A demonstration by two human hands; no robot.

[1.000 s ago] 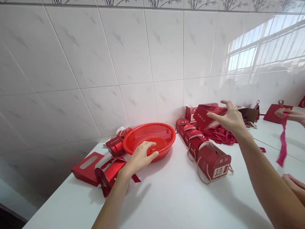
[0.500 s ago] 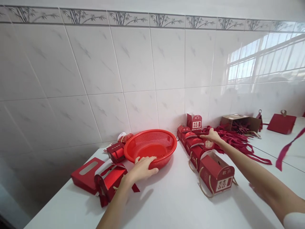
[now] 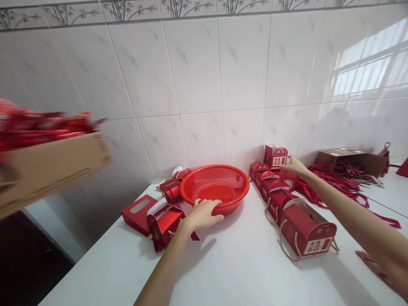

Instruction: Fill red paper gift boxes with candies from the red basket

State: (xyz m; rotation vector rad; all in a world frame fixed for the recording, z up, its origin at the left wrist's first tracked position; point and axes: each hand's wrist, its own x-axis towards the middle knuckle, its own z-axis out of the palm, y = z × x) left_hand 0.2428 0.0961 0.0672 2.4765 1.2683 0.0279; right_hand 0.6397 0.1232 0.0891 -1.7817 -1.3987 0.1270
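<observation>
A red perforated basin (image 3: 223, 170) stands on the white table near the wall. My left hand (image 3: 204, 212) lies at its near rim, fingers spread. My right hand (image 3: 295, 165) reaches to the back right, beside a small upright red box (image 3: 274, 157) with a white printed label; whether the fingers touch or grip it cannot be made out. In front of it a row of red gift boxes with rope handles runs toward me, the nearest one (image 3: 307, 229) largest in view. A shiny red box (image 3: 165, 221) with a ribbon sits left of my left hand.
A blurred cardboard carton (image 3: 57, 165) full of red packets hangs over the left side. A flat red box (image 3: 138, 212) lies near the table's left edge. Dark red ribbons (image 3: 312, 187) spill from a cardboard box (image 3: 376, 163) at the right.
The carton of red packets has come into view at the left. The view has shifted, moving the table's things. My left hand stays at the basin; my right hand now appears nearer the upright box.
</observation>
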